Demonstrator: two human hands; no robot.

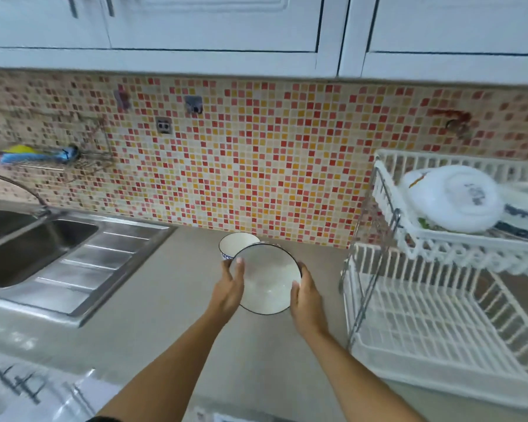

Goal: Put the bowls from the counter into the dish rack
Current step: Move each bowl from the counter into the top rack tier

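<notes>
Both hands are on the big white bowl [269, 278] with the dark rim, tilted so its empty inside faces the camera, held above the grey counter [171, 315] near the middle. The left hand [227, 292] clamps the left edge, thumb hooked over the rim onto the inside, other fingers hidden behind. The right hand [307, 300] grips the right edge, thumb on the rim, fingers wrapped round the back. Just beyond, touching or overlapped by the big one, a smaller white bowl [237, 245] with a blue pattern sits upright on the counter, nothing in it. Off to the right stands the white two-level dish rack [439, 300]: lower level bare slats, upper level holding white plates [451, 197] on edge with a blue-banded dish [525, 214] beside them. Far left, the steel sink [28, 248] and its ribbed drainer.
</notes>
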